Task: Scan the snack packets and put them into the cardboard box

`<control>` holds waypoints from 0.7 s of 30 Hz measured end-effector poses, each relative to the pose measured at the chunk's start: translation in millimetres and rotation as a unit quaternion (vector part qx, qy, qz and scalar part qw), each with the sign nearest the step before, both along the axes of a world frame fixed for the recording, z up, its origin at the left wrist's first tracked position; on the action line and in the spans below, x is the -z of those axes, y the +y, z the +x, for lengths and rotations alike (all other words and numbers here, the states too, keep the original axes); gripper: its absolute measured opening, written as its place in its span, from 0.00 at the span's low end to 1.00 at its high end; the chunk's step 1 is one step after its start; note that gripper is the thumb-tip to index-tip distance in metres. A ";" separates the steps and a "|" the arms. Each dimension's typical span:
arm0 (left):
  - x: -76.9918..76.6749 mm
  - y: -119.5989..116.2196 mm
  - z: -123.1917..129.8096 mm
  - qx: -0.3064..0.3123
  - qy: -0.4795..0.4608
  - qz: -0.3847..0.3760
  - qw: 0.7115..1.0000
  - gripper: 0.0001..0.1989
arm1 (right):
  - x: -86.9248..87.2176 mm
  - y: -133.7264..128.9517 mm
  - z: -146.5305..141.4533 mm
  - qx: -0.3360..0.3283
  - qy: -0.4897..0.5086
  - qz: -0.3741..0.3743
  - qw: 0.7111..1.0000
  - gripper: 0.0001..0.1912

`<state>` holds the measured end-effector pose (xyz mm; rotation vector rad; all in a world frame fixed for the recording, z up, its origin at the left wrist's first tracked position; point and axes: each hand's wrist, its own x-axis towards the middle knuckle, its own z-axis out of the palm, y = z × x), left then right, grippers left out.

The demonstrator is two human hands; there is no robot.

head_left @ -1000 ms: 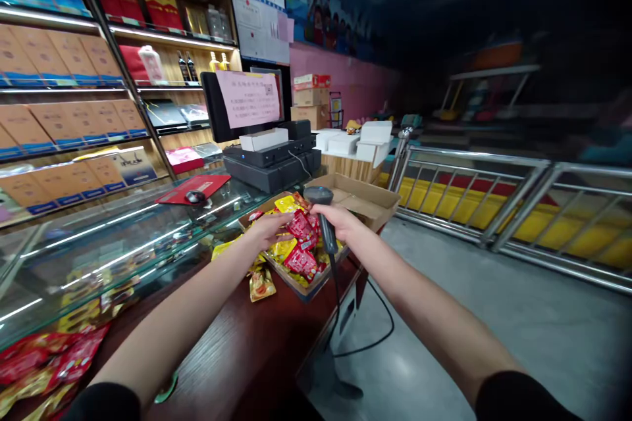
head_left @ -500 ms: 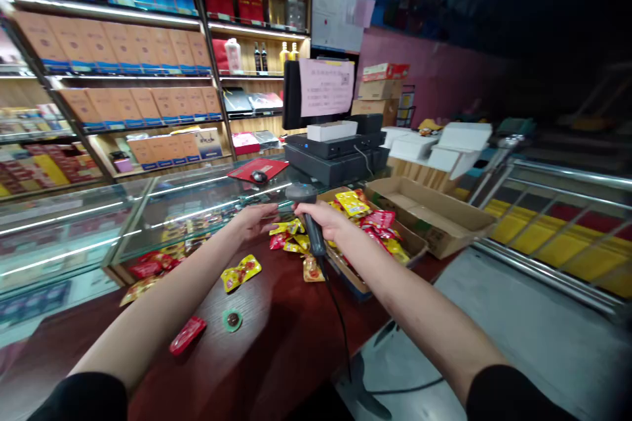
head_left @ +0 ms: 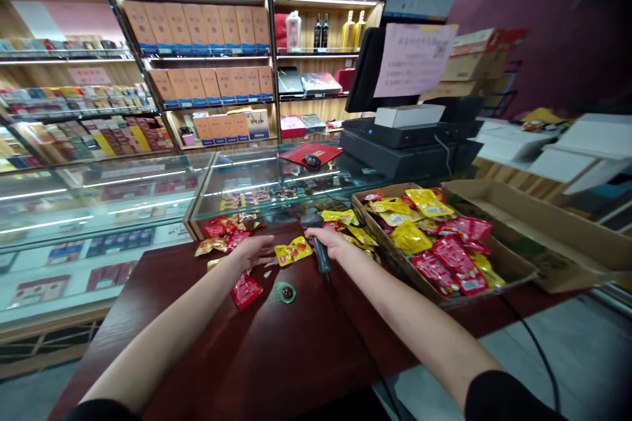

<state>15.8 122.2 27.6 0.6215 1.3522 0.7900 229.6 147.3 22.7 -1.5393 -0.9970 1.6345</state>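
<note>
My right hand (head_left: 328, 243) is wrapped round the handle of a dark barcode scanner (head_left: 322, 256), its head pointing away from me and its cable trailing down the counter. Just left of the scanner lies a yellow snack packet (head_left: 294, 251). My left hand (head_left: 255, 251) hovers to the left of that packet, open, fingers stretched toward it, holding nothing that I can see. A red snack packet (head_left: 246, 290) lies just below the left fingers. Nearer to me is a small round green item with a brown centre (head_left: 286, 292), whose kind I cannot make out.
A cardboard box (head_left: 447, 296) full of red and yellow packets stands at the right, a second box (head_left: 523, 210) behind it. Loose packets (head_left: 227, 233) lie against the glass case (head_left: 257, 174). A monitor (head_left: 365, 72), mouse (head_left: 312, 160) and stocked shelves (head_left: 212, 59) are behind.
The view has swung left, shifting everything rightward in the picture. My left hand has come back from beyond the yellow packet to its left side. The scanner has moved left, away from the loose pile.
</note>
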 end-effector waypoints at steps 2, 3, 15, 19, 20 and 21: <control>-1.4 -4.9 3.3 -0.004 0.009 -0.011 1.000 0.08 | 8.2 2.3 -1.0 0.009 0.007 -0.015 1.000 0.05; -2.7 -6.3 5.4 -0.007 0.011 -0.013 1.000 0.07 | 11.1 2.9 -1.1 0.015 0.011 -0.023 1.000 0.05; -6.8 2.4 24.1 0.013 0.017 0.037 0.999 0.15 | -24.5 -11.6 6.8 0.003 0.109 -0.045 0.993 0.06; 4.6 5.6 30.2 0.130 0.140 0.185 0.964 0.31 | -29.1 -9.8 11.5 0.012 0.160 -0.082 0.984 0.05; 7.6 6.8 31.0 0.153 0.175 0.214 0.949 0.32 | -29.8 -9.7 12.0 0.018 0.175 -0.087 0.981 0.05; 9.9 8.1 31.5 0.168 0.203 0.233 0.936 0.31 | -30.9 -9.9 12.5 0.024 0.190 -0.087 0.978 0.05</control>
